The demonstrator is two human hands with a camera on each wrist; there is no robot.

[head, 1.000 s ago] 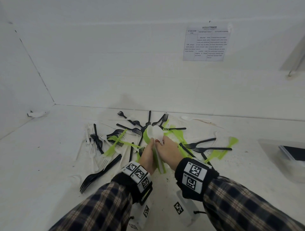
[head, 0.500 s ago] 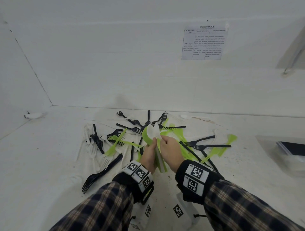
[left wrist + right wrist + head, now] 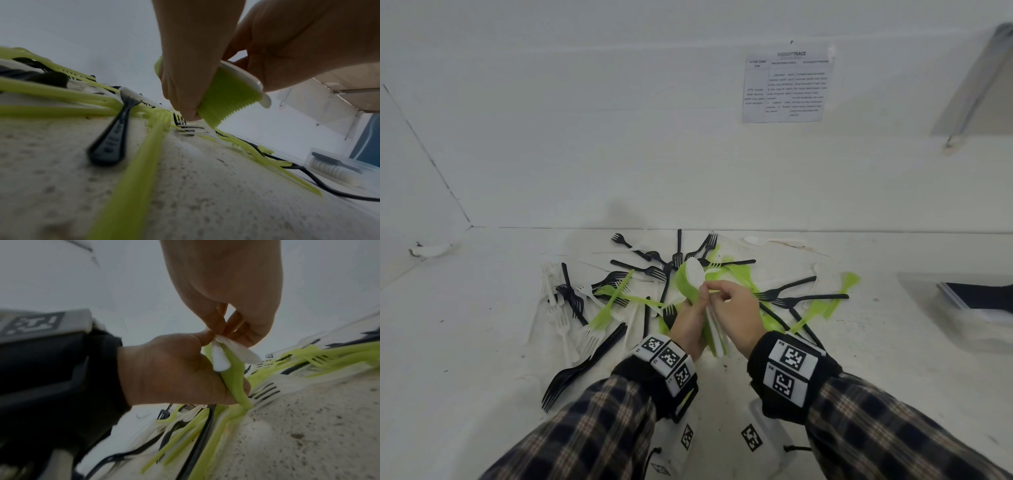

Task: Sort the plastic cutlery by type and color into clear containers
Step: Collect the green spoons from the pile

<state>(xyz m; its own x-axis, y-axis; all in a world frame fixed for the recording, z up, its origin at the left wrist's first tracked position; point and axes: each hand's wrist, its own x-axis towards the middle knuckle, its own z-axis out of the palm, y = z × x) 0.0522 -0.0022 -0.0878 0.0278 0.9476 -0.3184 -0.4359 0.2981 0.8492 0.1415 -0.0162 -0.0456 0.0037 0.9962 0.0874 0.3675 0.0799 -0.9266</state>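
Spoon stack: a thick stack of nested green spoons (image 3: 685,286) with a few white spoons (image 3: 694,272) on its right face is standing nearly upright, bowls at the far end, above the middle of the pile; its ribbed green edge is showing in the left wrist view (image 3: 224,97).
Left hand: the left hand (image 3: 688,325) is wrapping its fingers round the stack's handles from the left, thumb pressing near the white spoons.
Right hand: the right hand (image 3: 736,311) is pinching a white spoon (image 3: 236,348) between thumb and curled fingertips, its bowl fanning a little away from the stack.
Loose cutlery: black forks (image 3: 804,298), green forks (image 3: 613,301) and white forks (image 3: 561,322) are lying scattered on the white table (image 3: 465,342), around and beyond both hands.
Container: a clear container (image 3: 962,308) is sitting at the right edge, holding something dark.
Change: compared with half a second ago, the right hand is reaching higher up the stack, now at the spoon necks, and the stack is leaning slightly more to the left.
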